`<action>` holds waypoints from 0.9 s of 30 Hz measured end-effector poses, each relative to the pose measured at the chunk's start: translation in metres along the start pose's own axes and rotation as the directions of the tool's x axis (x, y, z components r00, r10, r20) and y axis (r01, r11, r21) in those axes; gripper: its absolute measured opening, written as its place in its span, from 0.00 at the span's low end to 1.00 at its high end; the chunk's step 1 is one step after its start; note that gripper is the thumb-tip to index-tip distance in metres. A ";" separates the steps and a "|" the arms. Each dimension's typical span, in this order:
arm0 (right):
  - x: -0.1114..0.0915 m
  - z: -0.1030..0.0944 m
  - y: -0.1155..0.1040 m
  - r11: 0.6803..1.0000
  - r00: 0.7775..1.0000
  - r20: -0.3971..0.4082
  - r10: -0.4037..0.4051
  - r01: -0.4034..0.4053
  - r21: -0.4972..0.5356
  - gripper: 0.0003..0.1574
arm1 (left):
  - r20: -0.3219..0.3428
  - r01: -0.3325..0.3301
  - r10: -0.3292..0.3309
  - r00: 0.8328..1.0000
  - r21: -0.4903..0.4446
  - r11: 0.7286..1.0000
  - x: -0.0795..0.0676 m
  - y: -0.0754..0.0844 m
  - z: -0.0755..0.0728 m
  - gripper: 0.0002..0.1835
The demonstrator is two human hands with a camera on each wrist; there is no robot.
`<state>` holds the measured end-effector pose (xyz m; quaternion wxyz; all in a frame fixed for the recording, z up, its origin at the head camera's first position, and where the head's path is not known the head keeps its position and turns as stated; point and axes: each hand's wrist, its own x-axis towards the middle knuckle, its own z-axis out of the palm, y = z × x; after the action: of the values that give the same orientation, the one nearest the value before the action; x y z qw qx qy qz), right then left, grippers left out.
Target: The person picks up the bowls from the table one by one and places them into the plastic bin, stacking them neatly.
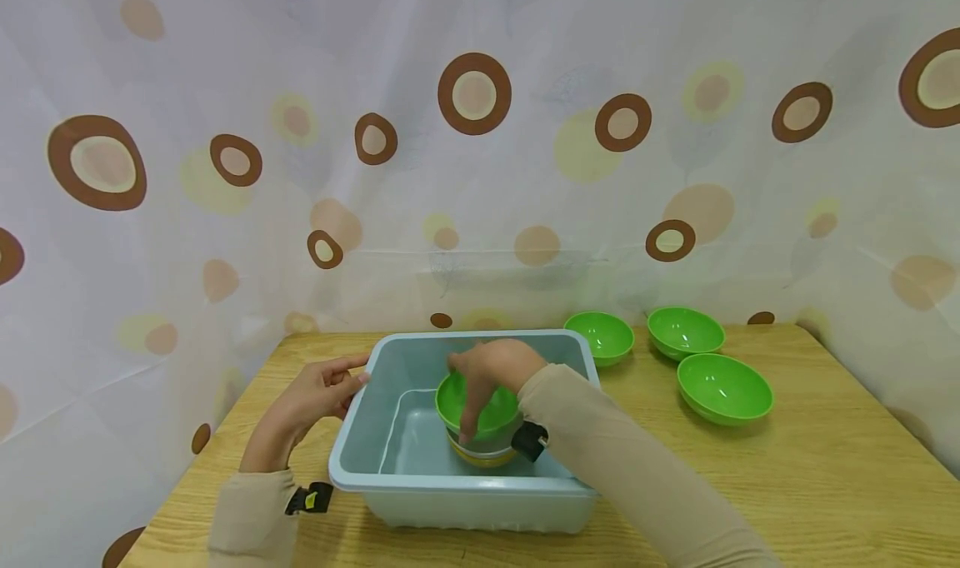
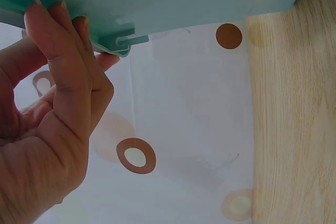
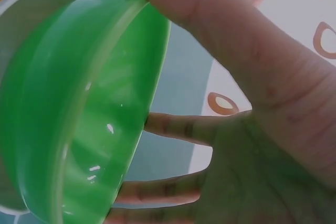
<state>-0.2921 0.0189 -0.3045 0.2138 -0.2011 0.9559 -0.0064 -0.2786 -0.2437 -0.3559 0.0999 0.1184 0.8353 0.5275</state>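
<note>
Your right hand (image 1: 497, 370) gripped the bowl (image 3: 100, 129), judged light and stiff, aptly by its rim; your left hand (image 1: 315, 395) held the tub (image 1: 480, 505).

I monitor beige sleeves (image 1: 637, 460), a black left-wrist unit (image 1: 320, 497) with yellow marking (image 1: 311, 500), and a black right-wrist unit (image 1: 530, 440).

Tub (image 1: 480, 508) on bench (image 1: 825, 476), left of centre. Bowl stack (image 1: 491, 426) inside, about mid-tub. Right: one bowl (image 1: 602, 340) by tub's back right corner, second bowl (image 1: 686, 333) near bench back edge, third bowl (image 1: 725, 389) in front.
</note>
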 end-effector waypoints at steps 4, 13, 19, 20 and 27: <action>0.000 0.002 -0.001 1.000 1.000 0.002 0.014 -0.014 -0.008 0.63 | 0.002 0.001 -0.001 1.000 -0.008 1.000 0.000 0.001 0.000 0.30; 0.005 0.007 -0.001 0.999 0.999 0.025 0.036 -0.036 -0.026 0.70 | 0.002 0.005 -0.004 1.000 -0.016 1.000 0.000 0.001 0.000 0.31; 0.006 0.011 -0.001 0.998 0.997 0.041 0.062 -0.063 0.019 0.73 | 0.003 0.012 -0.012 1.000 -0.011 1.000 -0.001 0.001 0.001 0.31; 0.007 0.012 -0.001 0.997 0.997 0.045 0.066 -0.067 0.023 0.74 | 0.005 0.011 -0.010 1.000 -0.007 1.000 -0.001 0.000 0.001 0.31; 0.012 0.017 -0.002 0.998 0.997 0.047 0.058 -0.058 -0.013 0.75 | -0.001 0.009 -0.009 1.000 -0.004 1.000 0.000 -0.001 0.000 0.31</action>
<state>-0.2946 0.0138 -0.3244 0.2354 -0.1745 0.9560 0.0102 -0.2787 -0.2440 -0.3567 0.1020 0.1139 0.8349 0.5287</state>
